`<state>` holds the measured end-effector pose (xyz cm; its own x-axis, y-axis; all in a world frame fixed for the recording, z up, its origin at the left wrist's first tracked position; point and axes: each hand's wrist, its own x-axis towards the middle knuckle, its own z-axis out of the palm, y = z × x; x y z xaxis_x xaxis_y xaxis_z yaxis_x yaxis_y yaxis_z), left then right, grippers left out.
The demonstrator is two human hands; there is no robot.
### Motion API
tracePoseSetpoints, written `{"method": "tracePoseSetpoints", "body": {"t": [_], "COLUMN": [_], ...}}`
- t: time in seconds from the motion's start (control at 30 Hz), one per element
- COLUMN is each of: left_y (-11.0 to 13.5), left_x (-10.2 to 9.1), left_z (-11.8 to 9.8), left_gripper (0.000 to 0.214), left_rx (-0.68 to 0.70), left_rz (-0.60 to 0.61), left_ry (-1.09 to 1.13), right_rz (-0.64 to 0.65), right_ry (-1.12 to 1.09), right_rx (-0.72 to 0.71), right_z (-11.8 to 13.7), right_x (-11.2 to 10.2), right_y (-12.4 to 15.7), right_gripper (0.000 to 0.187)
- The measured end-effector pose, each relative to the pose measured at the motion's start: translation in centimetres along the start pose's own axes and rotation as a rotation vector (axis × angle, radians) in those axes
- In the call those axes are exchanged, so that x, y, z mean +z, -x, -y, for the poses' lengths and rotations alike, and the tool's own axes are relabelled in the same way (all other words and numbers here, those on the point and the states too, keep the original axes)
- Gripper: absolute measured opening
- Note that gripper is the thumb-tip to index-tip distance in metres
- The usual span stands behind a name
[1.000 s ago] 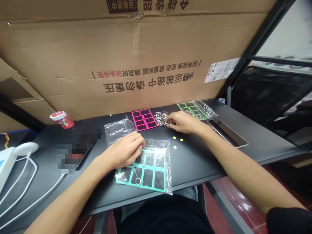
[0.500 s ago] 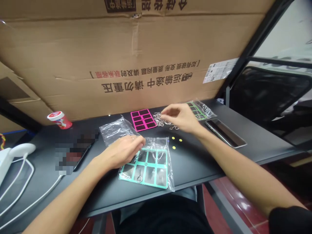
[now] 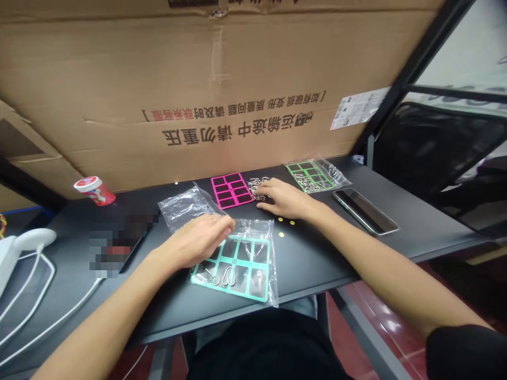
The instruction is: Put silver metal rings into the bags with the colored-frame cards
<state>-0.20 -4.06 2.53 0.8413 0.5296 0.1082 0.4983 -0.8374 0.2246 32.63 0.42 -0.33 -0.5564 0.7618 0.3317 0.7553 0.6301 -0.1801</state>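
My right hand (image 3: 284, 199) lies on the dark tabletop, its fingertips at a small pile of bent metal wire pieces (image 3: 257, 188). Whether it holds a piece is hidden. My left hand (image 3: 201, 240) rests on the upper edge of a clear plastic bag (image 3: 253, 229) holding a teal grid card (image 3: 233, 269). Loose wire pieces (image 3: 219, 275) lie on that card. Left of the pile is a magenta grid card (image 3: 232, 190). A green grid card (image 3: 311, 176) lies in a clear bag to its right.
An empty-looking clear bag (image 3: 184, 208) lies by my left hand, with several yellow dots (image 3: 281, 227) below my right. A smartphone (image 3: 365, 211), red-and-white cup (image 3: 94, 190), pixelated object (image 3: 119, 237), and white cables (image 3: 35, 285) share the table, backed by cardboard (image 3: 222, 89).
My right hand has dropped from its raised, pinching pose over the pile and now lies low beside it. The teal card sits tilted differently, with a second wire piece showing.
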Motion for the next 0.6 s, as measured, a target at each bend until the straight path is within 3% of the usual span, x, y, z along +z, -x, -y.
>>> {"method": "tracePoseSetpoints", "body": {"t": [0.1, 0.23, 0.47, 0.6], "left_y": [-0.1, 0.0, 0.3, 0.3], "left_x": [-0.1, -0.2, -0.1, -0.2], "left_z": [-0.1, -0.3, -0.1, -0.1], "left_gripper": [0.026, 0.027, 0.032, 0.032], "left_rx": [-0.001, -0.025, -0.051, -0.067], "left_rz": [-0.006, 0.016, 0.04, 0.042], "left_ry": [-0.008, -0.008, 0.033, 0.052], "right_rz": [0.023, -0.047, -0.19, -0.281], "right_ry": [0.082, 0.059, -0.298, -0.369], "right_rx": [0.008, 0.049, 0.239, 0.3], "right_z": [0.6, 0.9, 0.2, -0.2], "right_x": [0.7, 0.5, -0.1, -0.5], "right_y": [-0.2, -0.2, -0.1, 0.0], "right_gripper": [0.021, 0.02, 0.021, 0.019]}}
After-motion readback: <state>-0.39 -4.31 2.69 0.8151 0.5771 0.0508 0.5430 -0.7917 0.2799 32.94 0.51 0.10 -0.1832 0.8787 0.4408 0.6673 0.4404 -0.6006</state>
